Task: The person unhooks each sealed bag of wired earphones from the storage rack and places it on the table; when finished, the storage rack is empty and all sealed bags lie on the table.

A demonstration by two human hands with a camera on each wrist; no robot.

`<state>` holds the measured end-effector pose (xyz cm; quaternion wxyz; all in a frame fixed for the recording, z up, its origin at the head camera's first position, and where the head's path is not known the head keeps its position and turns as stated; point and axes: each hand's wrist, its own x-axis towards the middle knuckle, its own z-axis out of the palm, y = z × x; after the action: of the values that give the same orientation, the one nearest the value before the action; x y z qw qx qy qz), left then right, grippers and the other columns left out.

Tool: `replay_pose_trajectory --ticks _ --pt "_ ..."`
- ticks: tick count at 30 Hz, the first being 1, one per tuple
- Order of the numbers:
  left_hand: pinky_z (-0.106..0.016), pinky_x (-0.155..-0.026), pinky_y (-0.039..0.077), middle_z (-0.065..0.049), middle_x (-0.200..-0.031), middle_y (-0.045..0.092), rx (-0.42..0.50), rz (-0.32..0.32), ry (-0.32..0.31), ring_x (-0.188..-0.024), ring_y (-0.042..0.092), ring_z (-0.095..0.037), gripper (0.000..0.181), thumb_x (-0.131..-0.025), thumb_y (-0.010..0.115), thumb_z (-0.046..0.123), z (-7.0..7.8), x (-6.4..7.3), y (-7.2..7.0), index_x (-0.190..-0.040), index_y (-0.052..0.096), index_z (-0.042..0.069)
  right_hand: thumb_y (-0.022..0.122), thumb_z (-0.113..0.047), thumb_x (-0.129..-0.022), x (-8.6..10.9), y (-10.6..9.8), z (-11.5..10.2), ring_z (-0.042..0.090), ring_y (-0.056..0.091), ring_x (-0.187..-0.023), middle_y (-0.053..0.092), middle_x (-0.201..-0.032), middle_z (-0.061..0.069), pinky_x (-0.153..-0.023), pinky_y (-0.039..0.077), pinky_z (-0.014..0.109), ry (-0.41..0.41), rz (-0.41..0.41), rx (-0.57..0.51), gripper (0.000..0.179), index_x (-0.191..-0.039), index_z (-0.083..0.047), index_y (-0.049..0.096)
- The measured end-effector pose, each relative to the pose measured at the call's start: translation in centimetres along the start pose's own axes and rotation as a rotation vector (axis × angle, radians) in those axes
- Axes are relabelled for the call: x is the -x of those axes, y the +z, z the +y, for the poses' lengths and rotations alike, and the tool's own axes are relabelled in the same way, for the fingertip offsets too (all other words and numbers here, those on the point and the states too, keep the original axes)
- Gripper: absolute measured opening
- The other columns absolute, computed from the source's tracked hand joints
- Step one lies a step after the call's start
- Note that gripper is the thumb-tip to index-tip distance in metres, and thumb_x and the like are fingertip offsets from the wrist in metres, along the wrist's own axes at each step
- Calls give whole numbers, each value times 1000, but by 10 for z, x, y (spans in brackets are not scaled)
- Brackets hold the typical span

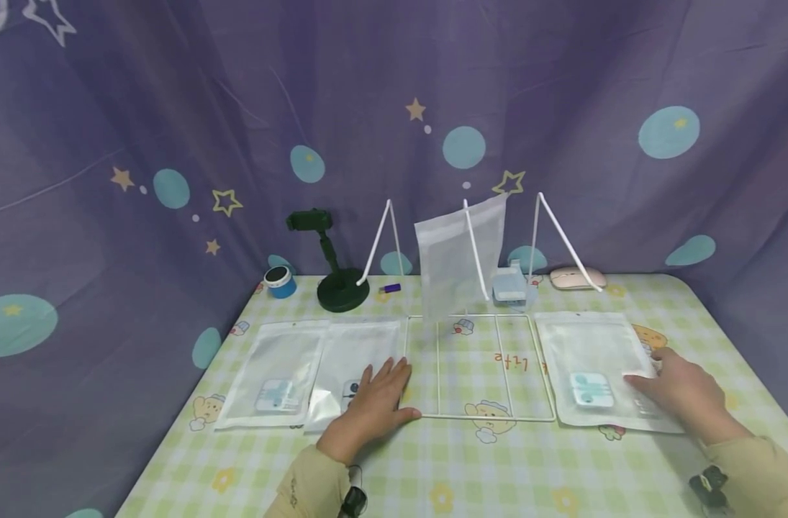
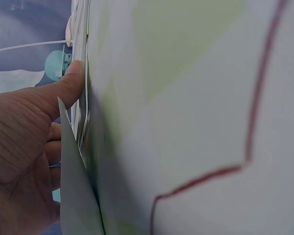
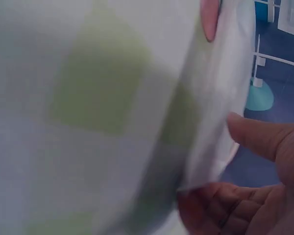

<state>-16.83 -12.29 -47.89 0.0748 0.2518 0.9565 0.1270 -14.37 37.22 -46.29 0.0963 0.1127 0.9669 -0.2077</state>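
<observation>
My left hand lies with fingers spread over a translucent plastic bag, part of its black earphones showing. Its thumb reaches the front left corner of a white wire rack. To the left lies a similar bag with a pale blue case inside. My right hand pinches the right edge of another bag, which holds teal earphones. In the right wrist view, the thumb is on top of that bag and the fingers curl under its edge. A further bag hangs from the rack's middle prong.
Along the back of the checked table stand a blue round jar-like object, a dark green phone stand, a purple USB stick, a pale blue plastic item and a pink mouse. A purple curtain hangs behind.
</observation>
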Motion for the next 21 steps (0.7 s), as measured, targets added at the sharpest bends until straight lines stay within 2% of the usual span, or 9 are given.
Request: replay_pose_trajectory --ticks 2,5,10,16,21 --pt "-61 -113 12 -13 -157 30 -4 2 3 -145 22 -34 86 -87 66 51 -1 0 0 -151 34 4 70 -60 -79 1 -3 -3 59 52 -98 50 -119 41 -63 46 53 -18 29 32 96 -130 15 37" --pt "-61 -114 12 -12 -157 30 -3 0 1 -146 21 -33 86 -87 66 51 -1 0 1 -151 34 4 74 -52 -79 2 -7 -11 57 53 -98 51 -121 40 -59 46 50 -87 91 44 89 -132 12 41" --pt "-61 -114 12 -12 -157 30 -2 -5 -8 -146 21 -33 86 -87 67 51 -1 0 0 -151 34 5 75 -38 -82 1 -11 -38 52 55 -101 55 -121 36 -65 48 53 -252 185 14 72 -130 10 50" --pt "-61 -114 12 -12 -157 30 -7 -12 -7 -146 21 -33 86 -87 66 51 0 0 0 -151 33 4 76 -24 -86 -4 -10 -81 43 62 -96 57 -123 29 -73 50 56 -481 299 -103 55 -129 4 55" --pt "-61 -113 13 -12 -157 30 -8 -2 -6 -145 22 -33 86 -87 67 51 1 0 1 -151 34 5 72 -24 -90 -12 -9 -116 42 61 -106 54 -131 25 -85 50 55 -584 243 -219 55 -136 0 52"
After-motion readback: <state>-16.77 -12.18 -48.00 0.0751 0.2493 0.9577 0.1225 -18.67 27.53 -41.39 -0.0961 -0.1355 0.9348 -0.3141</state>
